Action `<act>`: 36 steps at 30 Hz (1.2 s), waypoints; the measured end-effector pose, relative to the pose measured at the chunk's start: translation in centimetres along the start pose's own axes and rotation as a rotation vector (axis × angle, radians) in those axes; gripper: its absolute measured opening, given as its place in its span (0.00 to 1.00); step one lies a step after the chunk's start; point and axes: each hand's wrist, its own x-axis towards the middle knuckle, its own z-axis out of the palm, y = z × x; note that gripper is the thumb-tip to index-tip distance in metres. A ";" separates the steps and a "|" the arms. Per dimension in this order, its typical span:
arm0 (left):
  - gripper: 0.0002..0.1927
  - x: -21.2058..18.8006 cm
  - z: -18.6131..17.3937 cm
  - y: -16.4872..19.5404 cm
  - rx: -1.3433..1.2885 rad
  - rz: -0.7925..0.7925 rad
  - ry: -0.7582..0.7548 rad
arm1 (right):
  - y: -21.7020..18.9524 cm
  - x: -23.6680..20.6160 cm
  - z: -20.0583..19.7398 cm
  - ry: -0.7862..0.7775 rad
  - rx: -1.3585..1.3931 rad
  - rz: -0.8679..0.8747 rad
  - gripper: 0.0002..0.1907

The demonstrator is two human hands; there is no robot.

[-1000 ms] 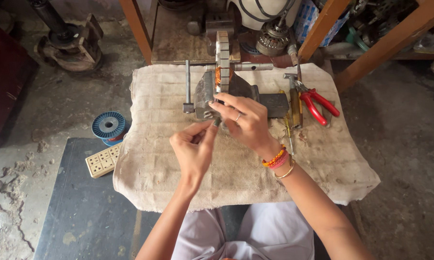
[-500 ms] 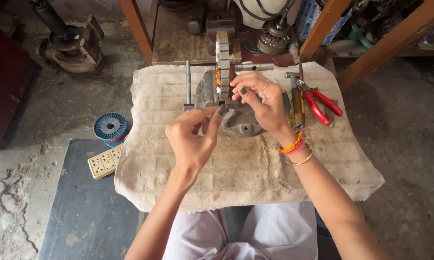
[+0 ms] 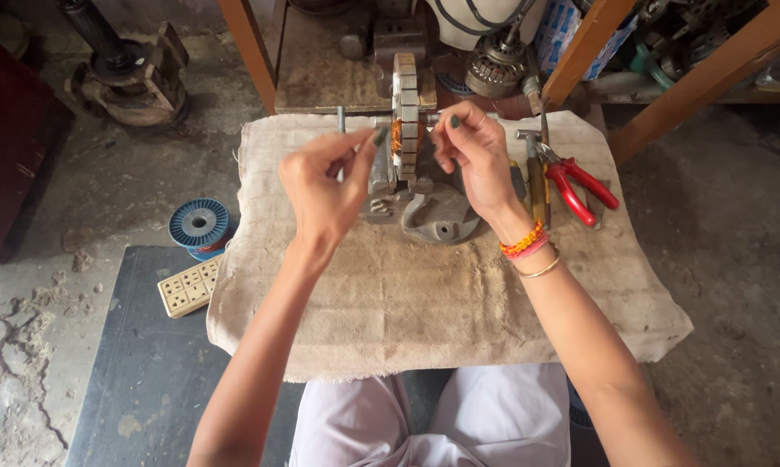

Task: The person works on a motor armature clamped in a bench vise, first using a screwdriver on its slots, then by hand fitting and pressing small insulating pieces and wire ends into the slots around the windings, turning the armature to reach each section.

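Observation:
A laminated motor stator (image 3: 405, 95) with orange copper winding stands on edge on a grey metal casting (image 3: 442, 220), on a burlap cloth (image 3: 407, 311). My left hand (image 3: 321, 186) is raised at the stator's left face with thumb and forefinger pinched together. What they pinch is too thin to see. My right hand (image 3: 476, 156), with orange and gold bangles at the wrist, pinches at the stator's right face by the winding. A thin metal rod (image 3: 342, 117) runs behind my left hand.
Red-handled pliers (image 3: 585, 186) and a hammer (image 3: 537, 177) lie on the cloth right of my right hand. A blue wire spool (image 3: 198, 227) and a cream socket strip (image 3: 188, 289) sit left of the cloth. Wooden legs (image 3: 247, 52) and motor parts (image 3: 496, 65) stand behind.
Both hands have risen and moved apart, from low in front of the stator to either side of it. The camera has shifted slightly.

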 end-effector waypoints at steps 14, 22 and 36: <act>0.07 0.7 0.7 -1.0 -0.105 0.081 0.098 | -1.4 0.3 0.1 -0.077 -0.416 -0.145 0.03; 0.06 0.2 2.2 -3.6 -0.064 0.011 0.099 | 0.0 1.0 0.8 0.029 -0.271 -0.078 0.02; 0.05 -7.7 3.8 -6.5 -0.560 -0.745 0.145 | -1.1 -2.9 1.7 0.201 -0.863 -0.424 0.11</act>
